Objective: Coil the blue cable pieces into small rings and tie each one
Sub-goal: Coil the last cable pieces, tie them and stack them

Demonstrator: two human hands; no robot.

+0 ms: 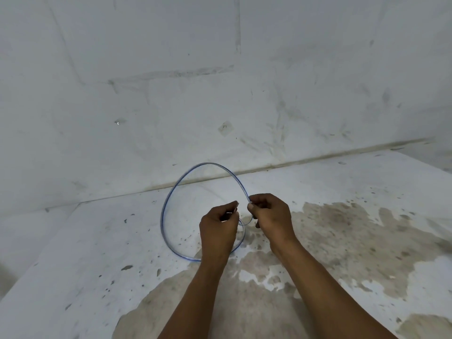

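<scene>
A thin blue cable (168, 199) forms one wide loop held up in front of me, arching from my hands up to the left and back down under my left wrist. My left hand (219, 231) is closed on one part of the cable, thumb and fingers pinched near the top. My right hand (270, 212) is closed on the cable where the arch comes down, close beside the left hand. A small tight curl of cable (245, 222) shows between the two hands. The cable ends are hidden in my fists.
Below the hands lies a white painted floor (110, 253) with brown worn patches (342, 228) to the right and near me. A scuffed white wall (220, 81) rises behind, meeting the floor in a dirty seam.
</scene>
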